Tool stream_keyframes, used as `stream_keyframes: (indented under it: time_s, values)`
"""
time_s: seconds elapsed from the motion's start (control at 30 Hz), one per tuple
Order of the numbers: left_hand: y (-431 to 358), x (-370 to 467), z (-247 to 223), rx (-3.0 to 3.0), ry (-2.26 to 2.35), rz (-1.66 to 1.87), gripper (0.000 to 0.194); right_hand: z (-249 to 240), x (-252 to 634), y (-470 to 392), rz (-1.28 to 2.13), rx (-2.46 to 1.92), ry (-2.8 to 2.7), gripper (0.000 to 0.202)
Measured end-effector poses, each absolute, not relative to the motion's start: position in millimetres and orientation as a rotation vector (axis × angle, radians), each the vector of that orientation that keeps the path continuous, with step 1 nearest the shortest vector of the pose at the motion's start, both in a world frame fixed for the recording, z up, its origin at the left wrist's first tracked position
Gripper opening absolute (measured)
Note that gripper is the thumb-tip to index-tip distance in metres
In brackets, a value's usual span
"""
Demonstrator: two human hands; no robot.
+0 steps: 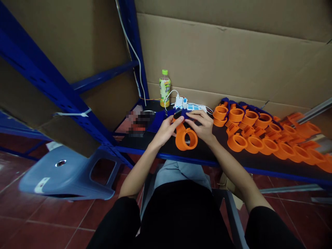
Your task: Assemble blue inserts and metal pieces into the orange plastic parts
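An orange plastic ring piece with a short arm is held above the black shelf's front edge, its round opening towards me. My left hand is closed on its upper end, the thumb pressed on top. A dark blue fabric strap lies at that upper end, with a small black part beside it. My right hand pinches at the blue strap; the fingertips hide exactly where it grips. More dark blue fabric stretches out behind my left hand.
On the right, several similar orange ring pieces stand in rows, the back ones with blue straps. Behind my hands are a green-capped bottle, a white charger and a power strip. Left are a blue rack post and a stool.
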State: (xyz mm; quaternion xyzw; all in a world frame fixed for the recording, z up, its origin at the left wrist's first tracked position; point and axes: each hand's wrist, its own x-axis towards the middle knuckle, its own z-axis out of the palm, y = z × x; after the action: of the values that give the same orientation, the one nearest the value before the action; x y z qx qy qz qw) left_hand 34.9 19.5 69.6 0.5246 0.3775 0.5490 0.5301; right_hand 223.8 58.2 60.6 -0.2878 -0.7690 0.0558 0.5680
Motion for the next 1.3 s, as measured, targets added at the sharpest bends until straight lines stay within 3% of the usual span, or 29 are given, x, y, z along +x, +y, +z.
stream_keyframes:
  time_s: [0.2, 0.33, 0.57, 0.73, 1.3]
  values:
    - [31, 18, 68, 1.075, 0.823, 1.418, 0.047, 61, 203, 72, 0.693, -0.77, -1.694, 0.044]
    - [30, -3, 76, 0.91, 0.752, 1.577, 0.041, 60, 192, 103, 0.571, -1.179, -1.923, 0.031]
    - [26, -4, 81, 0.91, 0.727, 1.51, 0.047, 54, 157, 108, 0.411, -1.601, -2.191, 0.05]
    - [31, 1, 74, 0.963, 0.736, 1.506, 0.054, 56, 157, 108, 0.417, -1.603, -2.165, 0.048]
    - [52, -1, 54, 1.03, 0.736, 1.493, 0.05, 46, 172, 119, 0.425, -1.238, -2.012, 0.061]
